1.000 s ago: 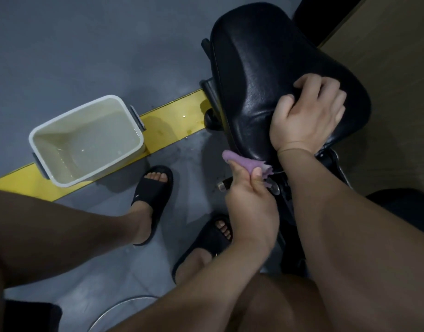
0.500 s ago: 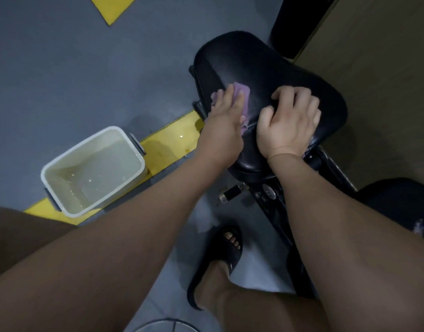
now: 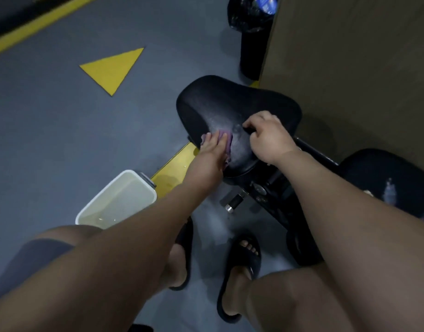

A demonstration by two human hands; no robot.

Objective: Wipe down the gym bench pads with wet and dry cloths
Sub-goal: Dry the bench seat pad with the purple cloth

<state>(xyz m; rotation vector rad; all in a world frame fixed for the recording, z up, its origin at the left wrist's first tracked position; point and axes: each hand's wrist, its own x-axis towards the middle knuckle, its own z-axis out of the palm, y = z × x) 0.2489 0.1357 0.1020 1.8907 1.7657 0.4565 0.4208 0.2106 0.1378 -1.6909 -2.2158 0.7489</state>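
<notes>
Wet-wipe step: left hand, fingers flat, presses purple cloth on seat pad near-left edge; right hand clenched, braces pad. Next: sweep toward far edge.

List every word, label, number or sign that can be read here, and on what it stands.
No text can be read.
Blue label in the black bin bag: too blurred.
Yellow triangle on the floor: a sign without words.
White mark on the right-hand pad: too blurred.
</notes>
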